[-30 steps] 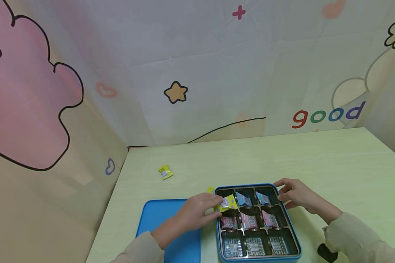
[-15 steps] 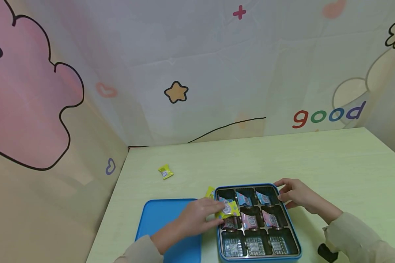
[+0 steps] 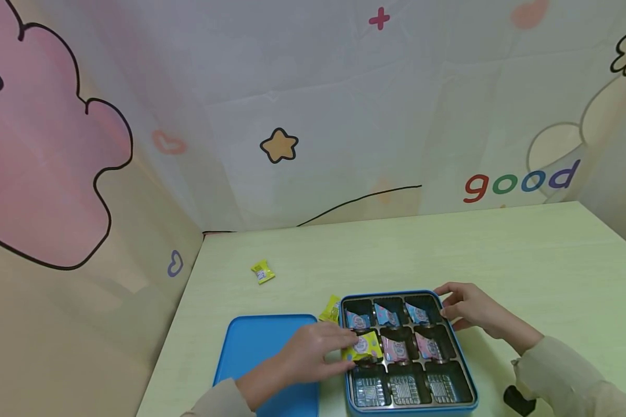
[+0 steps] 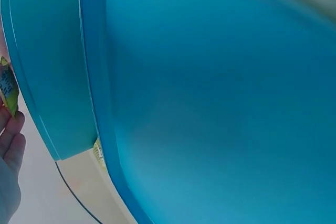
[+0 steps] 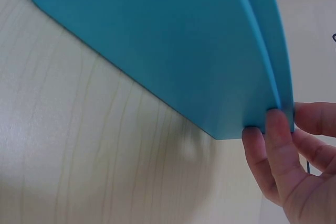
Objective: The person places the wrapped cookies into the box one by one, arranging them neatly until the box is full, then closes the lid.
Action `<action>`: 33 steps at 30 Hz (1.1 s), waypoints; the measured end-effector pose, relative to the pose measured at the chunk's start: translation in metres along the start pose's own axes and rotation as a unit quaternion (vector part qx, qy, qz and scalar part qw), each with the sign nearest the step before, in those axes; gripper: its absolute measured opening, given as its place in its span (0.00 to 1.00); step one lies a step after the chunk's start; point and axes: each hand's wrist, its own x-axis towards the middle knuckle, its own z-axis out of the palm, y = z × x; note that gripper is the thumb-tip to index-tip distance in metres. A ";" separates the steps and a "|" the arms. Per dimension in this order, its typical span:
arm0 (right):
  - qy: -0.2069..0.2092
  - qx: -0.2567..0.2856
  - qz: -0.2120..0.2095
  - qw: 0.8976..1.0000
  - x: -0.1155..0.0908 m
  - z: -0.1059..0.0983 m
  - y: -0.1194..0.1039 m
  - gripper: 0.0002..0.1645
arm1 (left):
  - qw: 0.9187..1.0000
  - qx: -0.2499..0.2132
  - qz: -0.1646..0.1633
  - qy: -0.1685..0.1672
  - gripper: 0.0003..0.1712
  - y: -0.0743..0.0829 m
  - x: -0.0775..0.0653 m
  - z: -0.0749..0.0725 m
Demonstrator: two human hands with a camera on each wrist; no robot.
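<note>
My left hand [image 3: 318, 352] pinches a yellow wrapped candy [image 3: 366, 346] just over the left compartment of the middle row in the blue box [image 3: 412, 412]. That candy covers the pink one seen there earlier. In the left wrist view the fingertips [image 4: 18, 121] are on the edge of the yellow wrapper. My right hand [image 3: 472, 308] grips the box's far right corner, and the right wrist view has its fingers [image 5: 278, 135] on the blue wall. Blue-wrapped candies [image 3: 386, 315] lie in the back row and pink-wrapped ones [image 3: 395, 350] in the middle row.
A blue lid [image 3: 266, 330] lies left of the box, partly under my left forearm. One yellow candy [image 3: 330, 310] rests against the box's far left side, another yellow candy [image 3: 263, 272] farther back on the table [image 3: 542, 255]. Patterned cloth walls [image 3: 344, 116] bound the table.
My left hand has moved the yellow candy from the back left compartment toward me, to over the middle row. The blue candy at back left now shows. My right hand has stayed put.
</note>
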 end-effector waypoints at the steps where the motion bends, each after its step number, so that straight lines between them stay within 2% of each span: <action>1: 0.000 0.000 0.000 1.000 0.000 0.000 0.000 0.27 | 1.000 -0.002 0.002 -0.001 0.20 0.000 -0.001 0.000; 6: 0.001 -0.001 0.001 1.000 0.001 0.000 0.000 0.27 | 1.000 -0.007 0.009 -0.009 0.20 0.003 -0.004 -0.001; 10: 0.002 -0.002 0.001 1.000 0.001 0.000 0.000 0.27 | 1.000 0.000 0.024 0.000 0.20 0.004 -0.006 0.000; 17: 0.003 -0.003 0.005 1.000 0.001 0.000 0.000 0.27 | 0.999 -0.026 0.042 0.011 0.20 0.006 -0.008 0.002; 28: 0.003 -0.007 0.005 1.000 0.001 0.000 0.000 0.27 | 0.995 -0.028 0.093 0.014 0.18 0.008 -0.007 0.001; 33: 0.000 -0.003 0.004 1.000 0.001 0.000 0.001 0.28 | 0.995 -0.048 0.089 -0.004 0.18 0.011 -0.006 0.000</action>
